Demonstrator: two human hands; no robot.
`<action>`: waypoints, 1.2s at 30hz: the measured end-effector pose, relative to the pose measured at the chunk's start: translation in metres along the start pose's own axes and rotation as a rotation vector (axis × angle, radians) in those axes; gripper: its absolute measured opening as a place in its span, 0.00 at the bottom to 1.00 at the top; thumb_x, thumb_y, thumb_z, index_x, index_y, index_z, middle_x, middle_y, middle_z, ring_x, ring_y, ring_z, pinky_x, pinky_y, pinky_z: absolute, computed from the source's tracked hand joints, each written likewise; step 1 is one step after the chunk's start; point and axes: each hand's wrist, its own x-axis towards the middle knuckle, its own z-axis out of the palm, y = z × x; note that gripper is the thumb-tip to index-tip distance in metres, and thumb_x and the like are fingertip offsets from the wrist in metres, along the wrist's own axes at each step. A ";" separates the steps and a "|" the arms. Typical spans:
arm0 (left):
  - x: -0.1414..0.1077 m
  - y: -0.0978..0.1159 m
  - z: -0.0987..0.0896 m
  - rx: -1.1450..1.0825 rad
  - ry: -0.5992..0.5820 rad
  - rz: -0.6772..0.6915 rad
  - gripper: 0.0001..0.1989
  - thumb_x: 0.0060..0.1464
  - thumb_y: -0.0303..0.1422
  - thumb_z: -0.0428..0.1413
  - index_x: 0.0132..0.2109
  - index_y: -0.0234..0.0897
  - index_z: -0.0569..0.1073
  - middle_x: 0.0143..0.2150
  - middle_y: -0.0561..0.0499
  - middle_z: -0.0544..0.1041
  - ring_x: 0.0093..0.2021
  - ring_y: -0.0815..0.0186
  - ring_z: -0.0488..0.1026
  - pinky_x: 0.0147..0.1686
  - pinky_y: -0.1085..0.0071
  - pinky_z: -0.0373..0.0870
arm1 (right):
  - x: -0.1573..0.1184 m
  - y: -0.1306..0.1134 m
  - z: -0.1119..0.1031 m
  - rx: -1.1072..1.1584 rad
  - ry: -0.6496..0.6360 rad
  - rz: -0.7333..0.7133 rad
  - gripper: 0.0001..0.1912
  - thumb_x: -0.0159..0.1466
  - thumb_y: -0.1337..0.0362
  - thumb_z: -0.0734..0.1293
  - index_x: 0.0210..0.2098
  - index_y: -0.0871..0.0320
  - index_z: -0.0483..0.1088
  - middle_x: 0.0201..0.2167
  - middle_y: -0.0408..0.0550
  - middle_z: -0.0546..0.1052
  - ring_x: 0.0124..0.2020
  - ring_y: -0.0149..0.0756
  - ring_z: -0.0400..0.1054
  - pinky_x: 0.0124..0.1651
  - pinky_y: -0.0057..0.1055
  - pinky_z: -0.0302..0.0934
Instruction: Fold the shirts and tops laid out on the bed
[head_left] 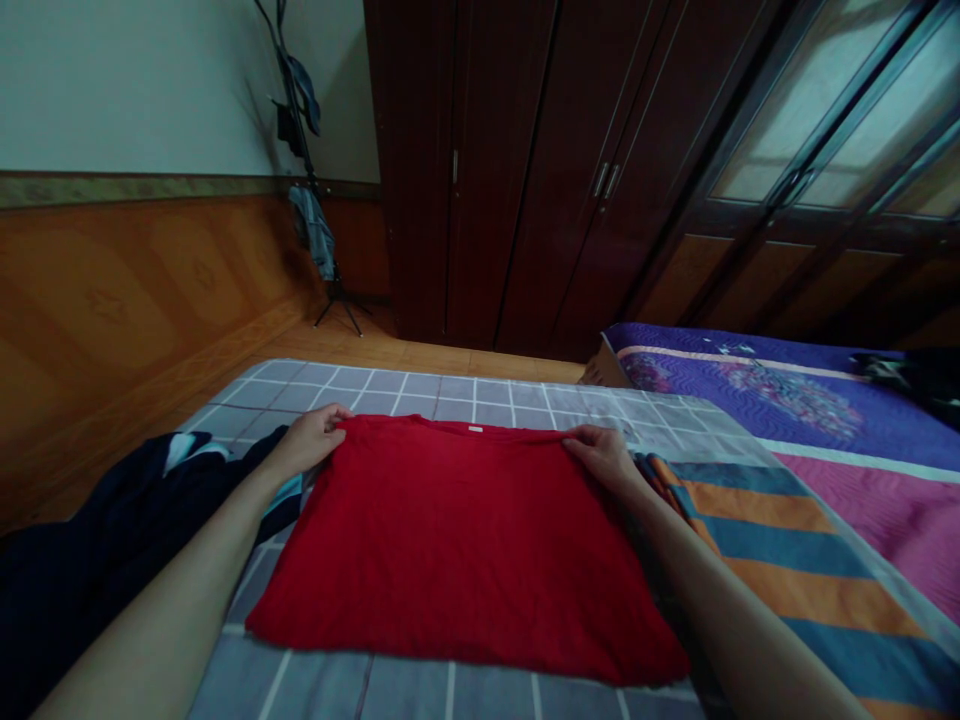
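A red shirt (472, 540) lies spread out on the grey checked bed sheet (480, 395), its neckline with a small white label (475, 429) on the far side. My left hand (311, 440) pinches the shirt's far left corner between thumb and fingers. At the far right corner, my right hand (604, 455) grips the fabric in the same way. No sleeves show; they may be folded underneath. Beside my left forearm lies a dark navy garment (97, 540) with white and light blue patches. An orange and blue striped cloth (787, 545) lies right of my right hand.
Beyond the bed stand a dark red wardrobe (510, 180) and a coat rack (300, 130) with a cap and clothing on it. A second bed surface with a purple and pink cover (720, 365) adjoins on the right. Wood panelling (135, 290) lines the left wall.
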 end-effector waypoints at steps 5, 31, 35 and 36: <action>-0.013 0.036 0.016 0.531 0.179 0.373 0.17 0.52 0.31 0.50 0.49 0.35 0.71 0.51 0.43 0.70 0.54 0.55 0.66 0.57 0.59 0.60 | 0.000 0.002 0.000 -0.070 0.009 -0.037 0.14 0.52 0.57 0.63 0.29 0.61 0.74 0.18 0.43 0.73 0.18 0.30 0.63 0.21 0.26 0.54; -0.117 0.092 0.120 0.571 -0.750 0.781 0.29 0.63 0.42 0.44 0.68 0.42 0.48 0.70 0.46 0.43 0.69 0.56 0.36 0.65 0.49 0.36 | -0.004 -0.057 0.018 -0.799 0.056 -0.194 0.15 0.64 0.59 0.60 0.41 0.58 0.76 0.43 0.54 0.76 0.46 0.42 0.68 0.46 0.31 0.59; -0.120 0.085 0.126 0.515 -0.751 0.822 0.30 0.64 0.49 0.39 0.68 0.43 0.48 0.70 0.45 0.43 0.69 0.55 0.35 0.65 0.47 0.34 | -0.002 -0.076 0.052 -0.898 -0.082 -0.233 0.12 0.64 0.60 0.62 0.39 0.59 0.76 0.42 0.55 0.75 0.49 0.42 0.66 0.48 0.31 0.59; -0.119 0.084 0.127 0.516 -0.752 0.825 0.30 0.63 0.50 0.39 0.68 0.43 0.48 0.70 0.45 0.43 0.69 0.55 0.35 0.65 0.47 0.34 | 0.000 -0.078 0.058 -0.918 -0.109 -0.228 0.12 0.64 0.60 0.63 0.39 0.60 0.75 0.43 0.55 0.75 0.50 0.42 0.66 0.49 0.33 0.59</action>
